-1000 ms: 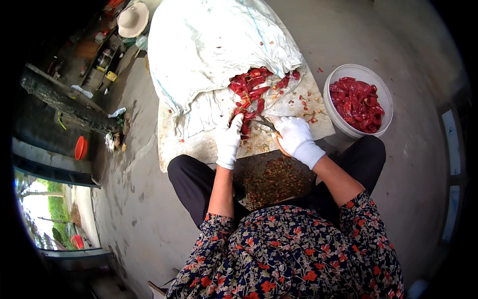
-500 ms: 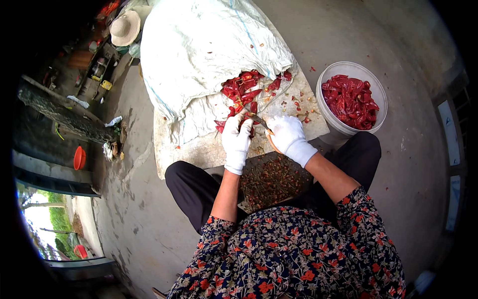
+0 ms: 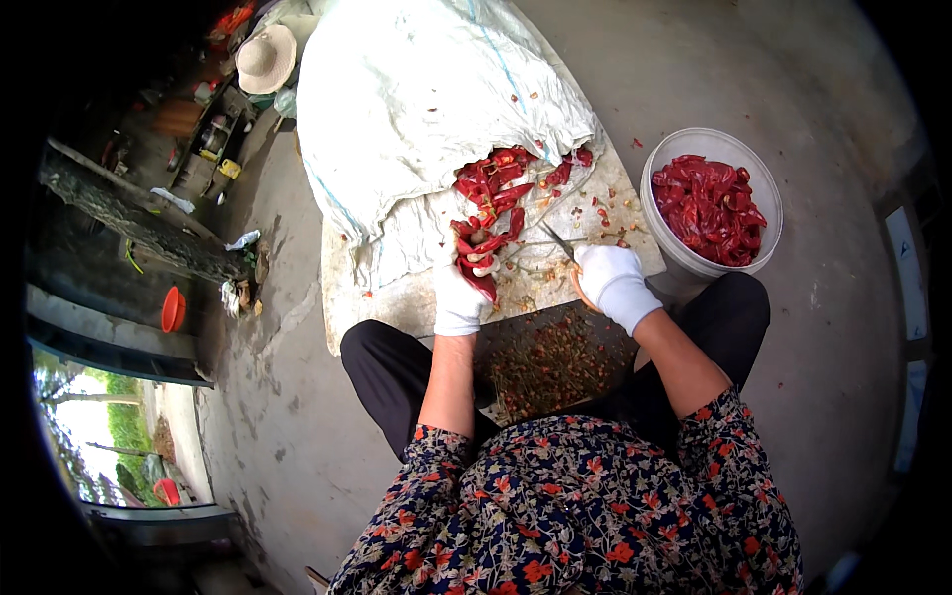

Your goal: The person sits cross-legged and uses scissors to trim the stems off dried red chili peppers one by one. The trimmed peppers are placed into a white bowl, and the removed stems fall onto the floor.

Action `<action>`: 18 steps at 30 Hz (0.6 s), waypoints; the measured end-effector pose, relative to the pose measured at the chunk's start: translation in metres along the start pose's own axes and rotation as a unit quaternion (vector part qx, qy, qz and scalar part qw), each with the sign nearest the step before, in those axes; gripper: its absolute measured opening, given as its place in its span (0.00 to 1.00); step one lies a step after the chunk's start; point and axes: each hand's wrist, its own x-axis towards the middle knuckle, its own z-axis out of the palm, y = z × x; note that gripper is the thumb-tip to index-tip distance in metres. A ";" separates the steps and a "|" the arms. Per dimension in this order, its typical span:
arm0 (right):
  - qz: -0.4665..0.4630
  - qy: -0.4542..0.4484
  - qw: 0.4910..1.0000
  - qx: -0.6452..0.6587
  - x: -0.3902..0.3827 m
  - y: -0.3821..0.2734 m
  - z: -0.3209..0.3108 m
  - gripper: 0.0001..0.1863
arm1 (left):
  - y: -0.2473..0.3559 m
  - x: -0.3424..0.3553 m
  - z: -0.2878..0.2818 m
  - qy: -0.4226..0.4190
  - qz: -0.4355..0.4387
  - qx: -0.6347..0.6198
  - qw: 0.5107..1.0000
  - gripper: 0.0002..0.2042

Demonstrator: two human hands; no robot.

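My left hand [image 3: 459, 296], in a white glove, is closed around several red chili peppers [image 3: 478, 266] at the near edge of a pile. My right hand [image 3: 612, 279], gloved too, grips scissors with orange handles [image 3: 583, 288]; their dark blades point up and left, apart from the peppers. More dried red peppers [image 3: 493, 181] spill from the mouth of a large white woven sack [image 3: 416, 89]. The sack lies on a pale, worn board [image 3: 349, 315] strewn with stem bits and scraps.
A white bucket [image 3: 650, 203] holding red peppers stands to the right of the board. Below my hands, between my knees, lies a heap of cut stems [image 3: 555, 367]. Far left are a straw hat [image 3: 266, 58], a log [image 3: 129, 213] and a red basin [image 3: 174, 309].
My left hand has moved slightly down and now holds several peppers. The scissors have drawn away to the right from the left hand, with my right hand still on them.
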 end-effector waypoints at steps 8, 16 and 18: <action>-0.034 -0.111 0.993 -0.027 -0.008 0.002 0.016 0.11 | -0.083 0.041 0.109 0.028 -0.061 0.053 0.996 0.11; -0.097 -0.031 0.983 0.155 0.015 0.061 0.155 0.25 | -0.222 0.090 0.169 -0.129 -0.067 0.522 0.841 0.28; -0.019 -0.074 0.974 0.213 0.015 0.057 0.135 0.24 | -0.209 0.082 0.149 -0.194 0.079 0.626 0.751 0.22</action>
